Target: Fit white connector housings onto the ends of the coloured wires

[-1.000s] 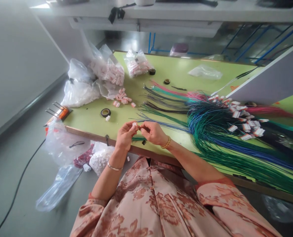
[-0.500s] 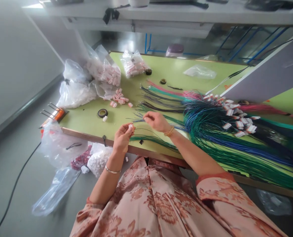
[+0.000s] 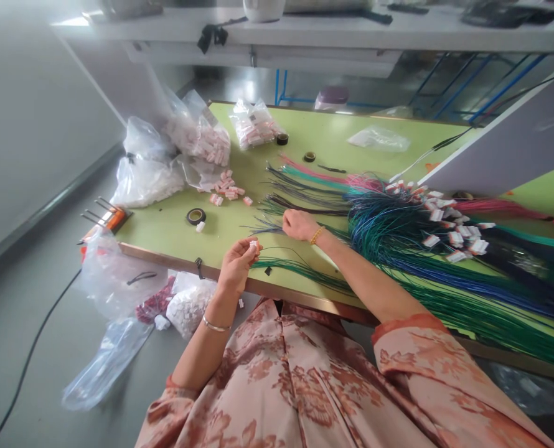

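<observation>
Head view, looking down over my lap at the green table: my left hand is raised just above the near edge, thumb and fingertips pinched together on a small white connector, the palm turned toward me. My right hand lies farther in, knuckles up and fingers curled down onto the loose ends of the blue wires, where they fan out on the tabletop; whether it has one wire nipped or only rests on them I cannot tell. A thin strand of green wires runs along the near edge between my two hands and under my right forearm. To the right, the big bundle of green, blue and pink wires sweeps across the table, many already ending in white connectors. A roll of black tape sits left of my hands, with a scatter of pink and white connectors beyond it and clear plastic bags of more parts at the far left corner.
</observation>
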`<action>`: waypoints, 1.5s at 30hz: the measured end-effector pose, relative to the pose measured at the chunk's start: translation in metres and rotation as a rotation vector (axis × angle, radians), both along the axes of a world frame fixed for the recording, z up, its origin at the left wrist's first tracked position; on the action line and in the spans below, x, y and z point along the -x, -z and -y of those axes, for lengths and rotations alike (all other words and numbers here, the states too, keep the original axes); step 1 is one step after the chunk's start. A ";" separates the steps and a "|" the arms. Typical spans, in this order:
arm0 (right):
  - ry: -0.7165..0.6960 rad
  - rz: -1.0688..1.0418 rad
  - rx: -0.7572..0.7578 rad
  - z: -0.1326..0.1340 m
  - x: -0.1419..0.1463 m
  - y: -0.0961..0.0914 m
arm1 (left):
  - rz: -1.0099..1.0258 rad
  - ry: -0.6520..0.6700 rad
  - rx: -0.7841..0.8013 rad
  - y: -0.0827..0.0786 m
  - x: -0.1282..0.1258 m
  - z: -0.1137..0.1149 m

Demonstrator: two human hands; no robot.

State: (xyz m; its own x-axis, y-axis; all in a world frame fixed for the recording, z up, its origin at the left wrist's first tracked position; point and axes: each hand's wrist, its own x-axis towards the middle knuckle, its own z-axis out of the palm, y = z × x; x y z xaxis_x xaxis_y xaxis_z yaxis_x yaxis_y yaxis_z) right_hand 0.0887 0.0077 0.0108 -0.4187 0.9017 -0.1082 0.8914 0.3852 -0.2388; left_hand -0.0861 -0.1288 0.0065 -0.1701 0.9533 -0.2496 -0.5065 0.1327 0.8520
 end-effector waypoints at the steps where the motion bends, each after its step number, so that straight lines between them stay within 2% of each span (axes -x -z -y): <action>1: 0.012 -0.057 0.004 0.000 -0.002 0.000 | 0.001 -0.001 0.001 0.001 0.000 0.000; 5: 0.015 -0.344 -0.005 0.000 -0.002 -0.001 | 0.021 -0.006 0.001 0.003 -0.001 -0.002; 11: -0.080 -0.729 0.093 0.006 0.024 -0.016 | 0.096 -0.007 -0.037 0.004 -0.007 -0.004; 17: -0.144 -0.909 0.189 0.029 0.034 -0.031 | 0.285 0.012 -0.020 0.000 -0.008 -0.006; 21: -0.151 -0.924 0.200 0.049 0.025 -0.027 | 0.366 0.030 0.026 -0.003 -0.009 -0.007; 27: -0.137 -0.837 0.175 0.068 0.013 -0.018 | 0.389 0.042 0.053 -0.004 -0.012 -0.009; 45: -0.099 -0.772 0.094 0.077 0.007 -0.016 | 0.302 0.076 0.024 -0.001 -0.017 -0.011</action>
